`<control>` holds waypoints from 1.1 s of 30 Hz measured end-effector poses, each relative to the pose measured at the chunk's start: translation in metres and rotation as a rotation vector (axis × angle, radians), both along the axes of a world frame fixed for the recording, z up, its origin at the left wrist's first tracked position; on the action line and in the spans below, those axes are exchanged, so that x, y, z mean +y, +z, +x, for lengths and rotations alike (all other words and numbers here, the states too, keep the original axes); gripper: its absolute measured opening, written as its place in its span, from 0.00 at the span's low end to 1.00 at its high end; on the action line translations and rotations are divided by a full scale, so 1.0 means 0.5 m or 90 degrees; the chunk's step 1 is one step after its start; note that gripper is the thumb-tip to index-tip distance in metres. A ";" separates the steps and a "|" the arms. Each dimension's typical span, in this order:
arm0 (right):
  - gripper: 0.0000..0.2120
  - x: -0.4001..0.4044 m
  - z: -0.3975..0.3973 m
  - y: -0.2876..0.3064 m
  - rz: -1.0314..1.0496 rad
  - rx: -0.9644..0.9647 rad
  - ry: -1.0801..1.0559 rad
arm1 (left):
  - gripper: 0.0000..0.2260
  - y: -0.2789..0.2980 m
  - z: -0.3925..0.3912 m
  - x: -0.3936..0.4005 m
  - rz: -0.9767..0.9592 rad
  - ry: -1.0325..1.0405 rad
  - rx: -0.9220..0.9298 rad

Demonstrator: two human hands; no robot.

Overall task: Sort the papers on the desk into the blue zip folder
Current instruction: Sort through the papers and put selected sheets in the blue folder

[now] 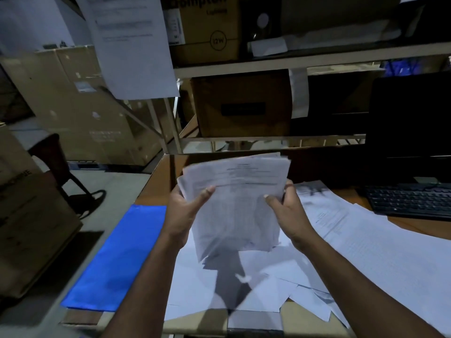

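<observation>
The stack of papers (238,206) is held up off the desk (156,184), roughly upright and tilted toward the camera, its sheets fanned unevenly at the top edge and its lower corners hanging loose and out of line. The left hand (186,208) pinches the stack's left edge, thumb across the front sheet and fingers curled behind; the right hand (286,206) closes on the right edge the same way, so both hands are shut on the stack and neither is free. The main risk, as I judge it, is that the ragged lower sheets slip out of the bundle, since the grip is only near the top corners and the pages are not squared; a quick tilt or a tap on the desk could scatter them back among the loose sheets (366,245) spread over the desk below and to the right. The blue zip folder (117,254) lies flat at the left of the desk, just beside the left forearm, and I cannot tell whether its zip is open. If it is closed, one hand must let go to open it, leaving the uneven stack in a single grip. The loose sheets partly overlap one another and reach toward the keyboard (410,201), which sits in front of a dark monitor (412,123). Behind the desk, shelves carry cardboard boxes (241,103), and a hanging printed sheet (131,45) dangles above, clear of the hands.
</observation>
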State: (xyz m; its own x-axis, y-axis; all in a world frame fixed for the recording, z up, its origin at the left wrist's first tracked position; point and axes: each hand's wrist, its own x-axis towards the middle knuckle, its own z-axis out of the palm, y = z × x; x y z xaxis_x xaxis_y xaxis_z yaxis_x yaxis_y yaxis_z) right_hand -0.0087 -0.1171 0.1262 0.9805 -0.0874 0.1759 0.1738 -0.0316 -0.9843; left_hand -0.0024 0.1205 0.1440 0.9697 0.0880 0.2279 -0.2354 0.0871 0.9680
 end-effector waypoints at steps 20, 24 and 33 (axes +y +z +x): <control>0.12 -0.006 -0.001 -0.055 -0.046 0.049 0.002 | 0.28 -0.100 -0.001 0.030 0.017 -0.002 0.063; 0.12 0.006 -0.001 -0.087 -0.074 0.083 -0.005 | 0.20 -0.144 -0.010 0.010 0.044 0.047 0.115; 0.13 0.005 0.012 -0.073 -0.047 0.047 -0.012 | 0.32 -0.111 -0.017 0.011 0.024 0.061 0.047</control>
State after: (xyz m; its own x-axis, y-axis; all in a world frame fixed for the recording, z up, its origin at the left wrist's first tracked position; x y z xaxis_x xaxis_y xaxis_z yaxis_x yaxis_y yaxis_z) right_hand -0.0026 -0.1145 0.0899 0.9894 -0.0957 0.1093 0.0990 -0.1064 -0.9894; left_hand -0.0111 0.1261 0.0885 0.9715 0.1735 0.1616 -0.1693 0.0303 0.9851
